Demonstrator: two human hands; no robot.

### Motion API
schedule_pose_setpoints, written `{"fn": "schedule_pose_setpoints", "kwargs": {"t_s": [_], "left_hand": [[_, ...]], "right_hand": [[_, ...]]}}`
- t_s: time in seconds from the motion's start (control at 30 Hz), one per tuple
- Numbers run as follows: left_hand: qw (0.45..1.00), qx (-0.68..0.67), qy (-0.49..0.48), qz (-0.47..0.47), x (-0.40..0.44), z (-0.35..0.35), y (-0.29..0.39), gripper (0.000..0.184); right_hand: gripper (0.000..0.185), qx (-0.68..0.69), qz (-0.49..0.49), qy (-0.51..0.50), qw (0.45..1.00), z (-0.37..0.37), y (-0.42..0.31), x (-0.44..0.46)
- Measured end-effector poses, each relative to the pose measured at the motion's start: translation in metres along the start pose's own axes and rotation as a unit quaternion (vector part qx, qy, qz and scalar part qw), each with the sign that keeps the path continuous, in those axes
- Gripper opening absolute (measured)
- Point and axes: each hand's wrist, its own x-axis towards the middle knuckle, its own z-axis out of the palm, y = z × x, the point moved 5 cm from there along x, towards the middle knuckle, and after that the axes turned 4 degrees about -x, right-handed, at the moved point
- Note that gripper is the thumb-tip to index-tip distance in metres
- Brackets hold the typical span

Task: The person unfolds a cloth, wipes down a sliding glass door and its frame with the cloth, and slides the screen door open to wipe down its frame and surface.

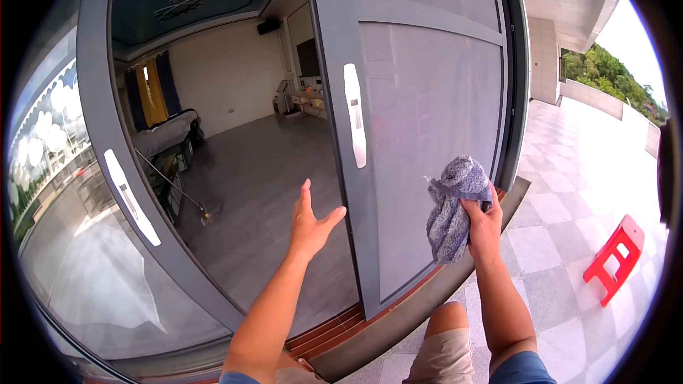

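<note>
Bunched up in my right hand (484, 226) is a grey-blue cloth (455, 206), its lower end hanging down in front of the right door panel. My thumb presses on it from the near side. My left hand (313, 224) is empty, thumb and fingers spread, held up before the doorway near the edge of the right sliding door (427, 121). A white handle (354, 115) is fixed to that door's grey frame, above and to the right of my left hand. The left door (97, 99) carries a matching white handle (131, 198).
A red plastic stool (616, 259) stands on the tiled terrace (548, 203) to the right. A raised sill with brown tracks (327, 331) runs below the doors. Inside the room, a long-handled mop (171, 185) leans near a covered piece of furniture (165, 136).
</note>
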Motion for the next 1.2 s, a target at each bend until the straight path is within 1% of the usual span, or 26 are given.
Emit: {"fn": "schedule_pose_setpoints", "kwargs": {"t_s": [0.07, 0.1, 0.13, 0.2, 0.23, 0.27, 0.33, 0.37, 0.4, 0.5, 0.53, 0.6, 0.67, 0.7, 0.73, 0.8, 0.83, 0.87, 0.93, 1.03, 1.13, 1.2], "left_hand": [[0.997, -0.071, 0.031, -0.023, 0.042, 0.041, -0.021, 0.109], [0.993, -0.107, 0.047, -0.032, 0.056, 0.053, -0.021, 0.112], [0.986, -0.160, 0.001, -0.052, 0.062, 0.061, -0.012, 0.112], [0.957, -0.260, -0.090, -0.093, 0.065, 0.072, 0.006, 0.111], [0.952, -0.285, -0.070, -0.088, 0.068, 0.085, -0.007, 0.087], [0.961, -0.256, -0.072, -0.080, 0.069, 0.087, -0.008, 0.075], [0.976, -0.191, -0.079, -0.071, 0.067, 0.086, -0.012, 0.053], [0.977, -0.194, -0.049, -0.068, 0.065, 0.083, -0.010, 0.032], [0.977, -0.198, -0.048, -0.065, 0.063, 0.081, -0.012, 0.033], [0.976, -0.207, -0.050, -0.055, 0.061, 0.074, -0.018, 0.034], [0.975, -0.207, -0.050, -0.055, 0.058, 0.068, -0.018, 0.034], [0.975, -0.211, -0.045, -0.061, 0.051, 0.055, -0.020, 0.033], [0.973, -0.219, -0.037, -0.069, 0.046, 0.043, -0.023, 0.032], [0.972, -0.223, -0.030, -0.068, 0.043, 0.035, -0.024, 0.032], [0.971, -0.228, -0.025, -0.067, 0.040, 0.028, -0.026, 0.031], [0.969, -0.239, -0.022, -0.062, 0.037, 0.018, -0.033, 0.031], [0.967, -0.245, -0.021, -0.060, 0.037, 0.013, -0.040, 0.031], [0.966, -0.252, -0.019, -0.061, 0.035, 0.008, -0.047, 0.031], [0.964, -0.261, -0.008, -0.050, 0.027, -0.007, -0.047, 0.033], [0.960, -0.276, -0.001, -0.044, 0.020, -0.024, -0.055, 0.034], [0.959, -0.278, 0.002, -0.054, 0.015, -0.034, -0.061, 0.032], [0.962, -0.264, 0.000, -0.068, 0.013, -0.041, -0.062, 0.032]], "right_hand": [[0.061, -0.041, -0.044, -0.010, 0.998, 0.014, -0.037, 0.038], [0.064, -0.065, -0.100, 0.003, 0.993, 0.024, -0.056, 0.055], [0.066, -0.087, -0.156, 0.015, 0.984, 0.036, -0.075, 0.070], [0.071, -0.160, -0.202, 0.052, 0.965, 0.054, -0.106, 0.101], [0.071, -0.210, -0.249, 0.084, 0.942, 0.061, -0.120, 0.120], [0.071, -0.258, -0.293, 0.115, 0.914, 0.070, -0.133, 0.137], [0.074, -0.282, -0.318, 0.142, 0.894, 0.096, -0.159, 0.159], [0.074, -0.324, -0.343, 0.154, 0.868, 0.107, -0.165, 0.175], [0.075, -0.366, -0.369, 0.166, 0.838, 0.116, -0.171, 0.189], [0.077, -0.341, -0.397, 0.164, 0.836, 0.157, -0.175, 0.210], [0.081, -0.331, -0.446, 0.165, 0.815, 0.171, -0.173, 0.215], [0.072, -0.313, -0.443, 0.190, 0.818, 0.199, -0.165, 0.223], [0.060, -0.329, -0.489, 0.240, 0.771, 0.237, -0.172, 0.203], [0.081, -0.346, -0.524, 0.200, 0.752, 0.254, -0.160, 0.219], [0.080, -0.322, -0.541, 0.175, 0.757, 0.276, -0.156, 0.212], [0.079, -0.308, -0.599, 0.117, 0.729, 0.324, -0.137, 0.204], [0.078, -0.338, -0.587, 0.040, 0.735, 0.346, -0.127, 0.198], [0.077, -0.353, -0.611, 0.111, 0.700, 0.359, -0.116, 0.191], [0.075, -0.349, -0.590, 0.083, 0.723, 0.359, -0.116, 0.184], [0.072, -0.314, -0.624, 0.067, 0.713, 0.353, -0.106, 0.202], [0.069, -0.321, -0.604, 0.094, 0.724, 0.328, -0.103, 0.229], [0.065, -0.340, -0.581, 0.131, 0.727, 0.308, -0.095, 0.248]]}}
